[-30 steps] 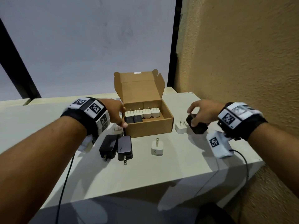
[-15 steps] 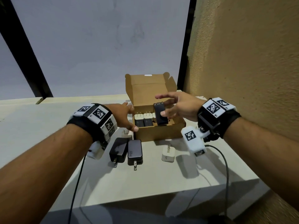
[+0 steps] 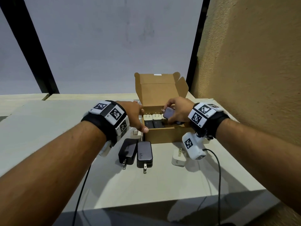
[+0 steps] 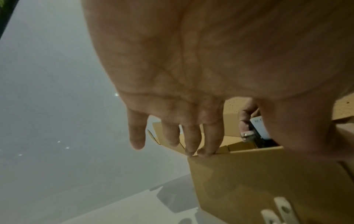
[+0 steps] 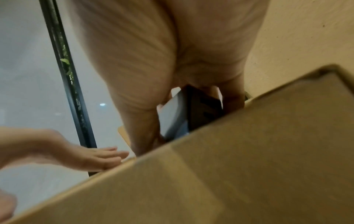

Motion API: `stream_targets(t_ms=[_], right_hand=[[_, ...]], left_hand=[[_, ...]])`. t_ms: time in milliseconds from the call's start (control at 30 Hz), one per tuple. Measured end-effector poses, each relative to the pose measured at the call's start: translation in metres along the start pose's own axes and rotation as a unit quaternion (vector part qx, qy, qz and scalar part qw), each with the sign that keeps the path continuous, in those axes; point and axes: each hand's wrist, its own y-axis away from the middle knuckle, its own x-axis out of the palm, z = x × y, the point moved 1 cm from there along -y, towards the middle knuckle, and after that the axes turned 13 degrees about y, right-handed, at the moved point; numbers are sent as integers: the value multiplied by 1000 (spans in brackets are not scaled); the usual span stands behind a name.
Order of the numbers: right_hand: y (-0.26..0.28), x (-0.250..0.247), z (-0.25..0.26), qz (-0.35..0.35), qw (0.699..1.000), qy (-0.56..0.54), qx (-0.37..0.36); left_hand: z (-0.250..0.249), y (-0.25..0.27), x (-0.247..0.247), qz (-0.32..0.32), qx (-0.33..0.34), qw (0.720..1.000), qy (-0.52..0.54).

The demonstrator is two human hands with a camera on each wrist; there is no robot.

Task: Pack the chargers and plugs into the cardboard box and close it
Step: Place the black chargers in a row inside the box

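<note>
An open cardboard box (image 3: 164, 136) stands at the table's back, lid up. Inside it a row of white plugs (image 3: 148, 117) stands behind black chargers (image 3: 150, 124). My right hand (image 3: 176, 110) grips a black charger (image 3: 169, 113) inside the box's right part; in the right wrist view the black charger (image 5: 203, 109) shows between the fingers above the box wall (image 5: 229, 174). My left hand (image 3: 135, 116) rests with straight fingers (image 4: 208, 136) on the box's left rim (image 4: 239, 151). In front lie two black chargers (image 3: 127, 150) (image 3: 144, 154) and a white plug (image 3: 178, 158).
A textured tan wall (image 3: 252, 62) rises close on the right. Another white plug (image 3: 136, 135) lies under my left wrist beside the box. Black cables (image 3: 218, 176) trail over the table's front edge (image 3: 162, 204). A dark window frame (image 3: 29, 46) stands behind.
My right hand picked up the black charger from the table's right, carried it left over the box, and now lowers it inside. The left hand stayed at the box's left rim.
</note>
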Motion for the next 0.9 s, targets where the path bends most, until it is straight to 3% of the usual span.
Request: stream_targets(t_ms=[167, 667, 900], right_hand=[[0, 13, 0, 20, 994, 103, -18], [0, 12, -6, 81, 994, 76, -4], [7, 6, -17, 65, 994, 83, 22]], left_hand=[[-5, 3, -2, -2, 1, 1000, -19], [0, 6, 1, -4, 9, 1000, 25], [-2, 5, -1, -4, 11, 1000, 12]])
